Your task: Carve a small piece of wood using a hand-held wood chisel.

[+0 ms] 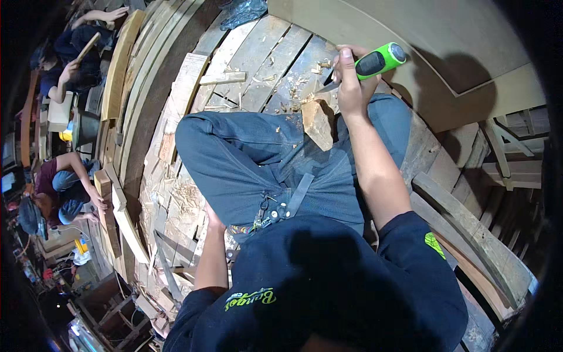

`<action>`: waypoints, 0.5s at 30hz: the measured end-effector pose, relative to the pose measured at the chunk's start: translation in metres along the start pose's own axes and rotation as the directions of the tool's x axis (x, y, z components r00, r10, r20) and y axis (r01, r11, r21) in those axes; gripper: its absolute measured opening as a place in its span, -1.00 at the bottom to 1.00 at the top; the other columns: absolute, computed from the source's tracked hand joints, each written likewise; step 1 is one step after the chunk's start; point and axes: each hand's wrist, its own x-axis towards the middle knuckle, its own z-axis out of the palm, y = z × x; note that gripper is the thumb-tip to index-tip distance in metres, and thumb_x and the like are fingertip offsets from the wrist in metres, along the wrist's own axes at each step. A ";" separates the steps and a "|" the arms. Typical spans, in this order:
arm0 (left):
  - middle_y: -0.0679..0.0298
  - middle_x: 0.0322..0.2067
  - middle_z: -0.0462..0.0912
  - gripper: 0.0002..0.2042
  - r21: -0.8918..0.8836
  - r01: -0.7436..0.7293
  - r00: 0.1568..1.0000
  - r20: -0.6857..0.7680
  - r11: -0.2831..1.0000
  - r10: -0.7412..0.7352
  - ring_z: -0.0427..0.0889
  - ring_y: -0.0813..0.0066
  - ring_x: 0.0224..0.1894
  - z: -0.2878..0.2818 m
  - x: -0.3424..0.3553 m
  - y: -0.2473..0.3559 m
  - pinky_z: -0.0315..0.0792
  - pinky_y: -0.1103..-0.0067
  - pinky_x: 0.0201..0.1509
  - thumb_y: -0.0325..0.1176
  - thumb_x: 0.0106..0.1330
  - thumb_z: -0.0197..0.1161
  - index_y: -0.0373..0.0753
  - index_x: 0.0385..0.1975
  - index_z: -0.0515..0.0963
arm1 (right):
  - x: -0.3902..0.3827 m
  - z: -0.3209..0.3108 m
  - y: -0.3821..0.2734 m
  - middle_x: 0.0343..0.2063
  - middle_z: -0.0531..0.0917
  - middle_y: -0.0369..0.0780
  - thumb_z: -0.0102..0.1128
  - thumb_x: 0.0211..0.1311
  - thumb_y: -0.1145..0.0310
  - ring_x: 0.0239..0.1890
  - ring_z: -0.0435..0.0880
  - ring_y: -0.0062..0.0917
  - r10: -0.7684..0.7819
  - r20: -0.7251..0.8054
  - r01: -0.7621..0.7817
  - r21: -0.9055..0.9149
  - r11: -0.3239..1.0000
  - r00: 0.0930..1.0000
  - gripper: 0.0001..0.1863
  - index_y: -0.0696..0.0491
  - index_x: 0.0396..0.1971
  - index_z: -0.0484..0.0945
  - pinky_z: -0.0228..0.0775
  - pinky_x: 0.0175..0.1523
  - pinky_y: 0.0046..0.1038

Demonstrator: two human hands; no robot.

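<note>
My right hand [352, 79] is wrapped round a chisel [381, 61] with a green and black handle and a metal end cap. The chisel's blade slants down to the left, just above a rough-cut block of wood [318, 124]. This block rests between my crossed legs, its pale cut face turned up. My left hand [214, 219] is down beside my left thigh, against the trouser leg; its fingers are hidden. Wood chips [291, 107] lie scattered just beyond the block.
Shavings [185, 202] and offcuts [223, 77] cover the plank floor [258, 53] ahead and left. A large board panel [457, 35] stands at the far right. Curved timbers [138, 88] lie at left, with two people working beyond them. Another curved timber [469, 226] is right of me.
</note>
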 end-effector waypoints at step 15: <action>0.05 0.29 0.42 -0.35 -0.097 0.133 0.989 -0.053 0.986 -0.139 0.47 0.14 0.28 0.006 -0.015 -0.025 0.41 0.25 0.34 0.12 0.51 -0.08 -0.29 0.38 0.27 | -0.002 -0.003 0.002 -0.54 0.62 -0.38 0.31 0.35 0.25 -0.53 0.52 -0.73 0.026 -0.017 -0.026 0.030 0.999 1.000 -0.77 0.14 -0.29 0.69 0.33 -0.40 -0.60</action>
